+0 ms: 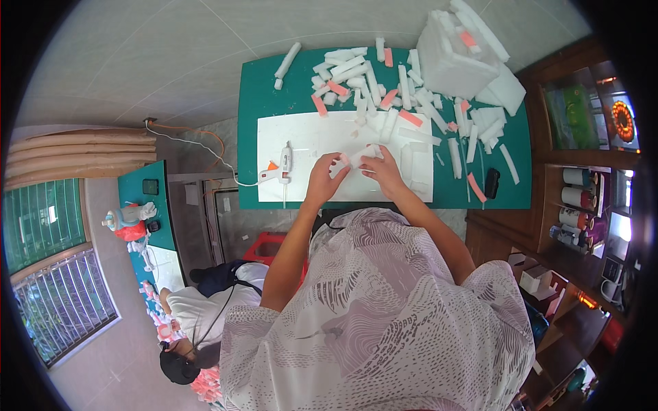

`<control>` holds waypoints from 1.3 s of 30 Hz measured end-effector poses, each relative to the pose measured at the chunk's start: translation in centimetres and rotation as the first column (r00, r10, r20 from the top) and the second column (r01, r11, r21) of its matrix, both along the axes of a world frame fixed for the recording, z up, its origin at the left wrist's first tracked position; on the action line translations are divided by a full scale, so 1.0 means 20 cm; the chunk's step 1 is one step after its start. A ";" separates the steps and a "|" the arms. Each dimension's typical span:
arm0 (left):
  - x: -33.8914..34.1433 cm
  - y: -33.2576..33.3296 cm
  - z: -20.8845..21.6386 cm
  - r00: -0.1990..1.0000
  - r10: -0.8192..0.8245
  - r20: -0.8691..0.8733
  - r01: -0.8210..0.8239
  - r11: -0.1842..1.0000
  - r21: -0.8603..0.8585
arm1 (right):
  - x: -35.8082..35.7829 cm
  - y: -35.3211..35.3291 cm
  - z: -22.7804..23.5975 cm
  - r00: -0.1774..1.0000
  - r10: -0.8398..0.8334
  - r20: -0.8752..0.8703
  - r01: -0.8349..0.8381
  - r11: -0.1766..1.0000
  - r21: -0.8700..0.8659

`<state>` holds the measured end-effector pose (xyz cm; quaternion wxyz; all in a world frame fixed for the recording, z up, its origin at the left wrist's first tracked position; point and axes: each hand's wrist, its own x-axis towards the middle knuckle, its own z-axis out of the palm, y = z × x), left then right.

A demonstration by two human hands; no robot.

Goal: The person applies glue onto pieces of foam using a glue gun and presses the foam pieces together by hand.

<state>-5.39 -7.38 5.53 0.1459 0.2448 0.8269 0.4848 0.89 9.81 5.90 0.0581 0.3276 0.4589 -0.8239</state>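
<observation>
Over the white board (315, 137), my two hands are close together in front of me. My right hand (385, 172) grips a white foam piece (365, 156) with its fingers curled round it. My left hand (326, 178) is closed at the other end, with a small pinkish foam piece (345, 159) at its fingertips. Whether the two pieces touch is too small to tell. To the left of my hands a white hot glue gun (285, 164) with an orange part lies on the board, its cord running off the left edge.
Loose white and pink foam strips (349, 72) cover the back of the green table (267, 89). A large white foam box (456, 58) stands at the back right. A black object (491, 183) lies near the right edge. Left behind me, another person (205, 315) sits at a second green table (157, 226).
</observation>
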 end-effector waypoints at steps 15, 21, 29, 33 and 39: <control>0.03 0.03 0.08 0.937 -0.113 -0.329 0.056 0.982 -0.179 | -0.01 -0.02 -0.02 0.999 -0.021 -0.025 0.021 1.000 0.020; 0.02 0.04 0.10 0.919 -0.176 -0.353 0.065 0.951 -0.303 | -0.01 -0.03 -0.02 0.999 -0.039 -0.034 0.039 0.999 0.019; 0.03 0.05 0.12 0.916 -0.163 -0.366 0.034 0.942 -0.334 | -0.01 -0.03 -0.02 0.998 -0.049 -0.050 0.049 0.999 0.001; 0.03 0.05 0.12 0.924 -0.151 -0.352 0.037 0.950 -0.309 | -0.01 -0.04 -0.01 0.998 -0.045 -0.047 0.044 0.999 -0.007; 0.02 0.06 0.13 0.938 -0.176 -0.299 0.073 0.942 -0.327 | -0.01 -0.03 -0.03 0.998 -0.025 -0.050 0.025 1.000 0.002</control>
